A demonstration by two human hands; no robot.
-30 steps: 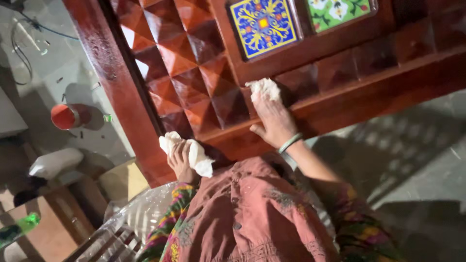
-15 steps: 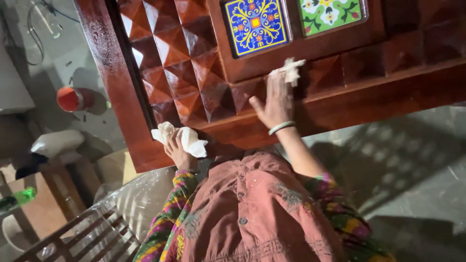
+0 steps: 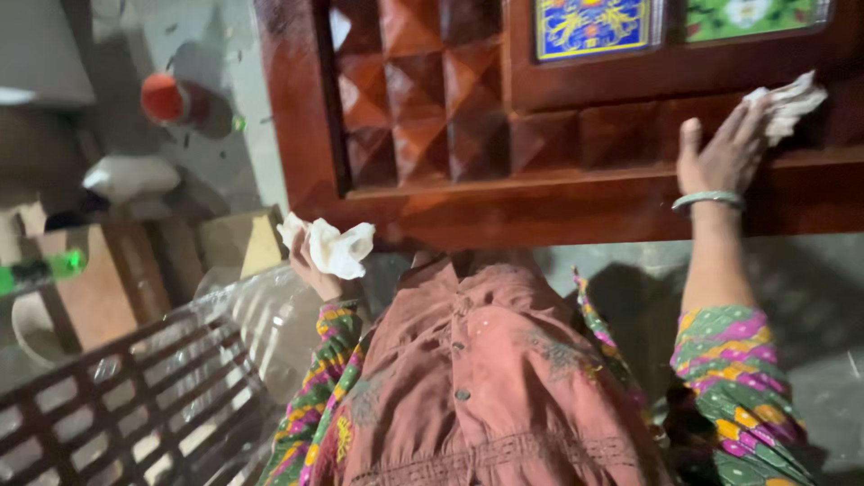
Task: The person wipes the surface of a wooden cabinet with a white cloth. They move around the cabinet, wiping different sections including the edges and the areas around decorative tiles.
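A carved reddish-brown wooden panel [image 3: 432, 108] with raised pyramid blocks and two painted tiles lies in front of me. My right hand [image 3: 720, 153], a pale bangle on its wrist, presses a crumpled white cloth [image 3: 787, 99] against the panel's lower rail at the far right. My left hand [image 3: 310, 261] holds a second bunched white cloth [image 3: 337, 247] just below the panel's lower left corner, off the wood. The blue patterned tile [image 3: 589, 25] and the green one [image 3: 747, 16] sit in the frame above my right hand.
A red-capped container [image 3: 166, 97] lies on the grey floor at the upper left. A white sack [image 3: 130, 175], a cardboard box [image 3: 238, 238] and a green bottle [image 3: 40, 270] sit at the left. A wooden lattice frame under clear plastic [image 3: 135, 396] fills the lower left.
My right hand has swept its cloth to the right along the panel's rail. The view has moved closer and shifted. My left hand still holds its cloth near the lower left corner.
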